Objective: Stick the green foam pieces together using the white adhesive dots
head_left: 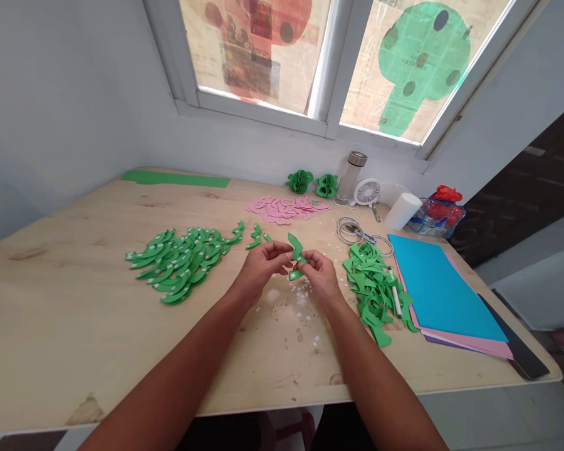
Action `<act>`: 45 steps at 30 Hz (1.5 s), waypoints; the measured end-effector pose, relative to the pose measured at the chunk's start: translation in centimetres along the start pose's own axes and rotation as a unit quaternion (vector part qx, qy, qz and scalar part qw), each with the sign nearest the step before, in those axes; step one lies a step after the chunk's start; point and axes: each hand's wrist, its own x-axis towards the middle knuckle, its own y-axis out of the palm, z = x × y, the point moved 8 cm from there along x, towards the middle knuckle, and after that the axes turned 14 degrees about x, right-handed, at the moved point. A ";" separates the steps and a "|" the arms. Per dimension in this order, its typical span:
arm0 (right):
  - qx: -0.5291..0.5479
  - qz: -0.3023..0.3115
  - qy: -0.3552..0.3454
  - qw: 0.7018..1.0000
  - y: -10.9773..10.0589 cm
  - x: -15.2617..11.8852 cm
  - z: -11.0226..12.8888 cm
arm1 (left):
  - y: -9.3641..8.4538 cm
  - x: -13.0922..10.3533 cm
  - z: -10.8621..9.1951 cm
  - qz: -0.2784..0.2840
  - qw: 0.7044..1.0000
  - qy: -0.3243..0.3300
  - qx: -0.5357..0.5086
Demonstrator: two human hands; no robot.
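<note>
Between my two hands, a little above the tabletop, is a green foam-like cutout with a curved, bent shape and small white squares on it. My left hand pinches its left edge between thumb and fingers. On the other side my right hand grips its lower part, fingers closed. Left of my hands lies a spread pile of similar green cutouts, many with white squares. A few more green pieces sit just beyond my left hand. Small white paper bits are scattered below my hands.
Green scraps and a white marker lie right, beside blue sheets. Pink cutouts, green paper ornaments, a bottle, a small fan, a white roll and scissors stand or lie farther back.
</note>
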 end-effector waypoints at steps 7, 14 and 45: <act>0.012 -0.002 0.000 1.000 0.0 0.0 0.1 | 0.0 -0.1 -0.9 -0.027 0.996 0.081 0.033; 0.023 -0.012 0.006 1.000 -0.3 0.0 0.0 | -0.2 0.1 -1.0 -0.037 0.990 0.107 0.082; -0.193 -0.105 -0.176 0.960 -1.9 -0.7 2.8 | -0.9 0.1 -0.3 -0.100 0.993 0.053 0.029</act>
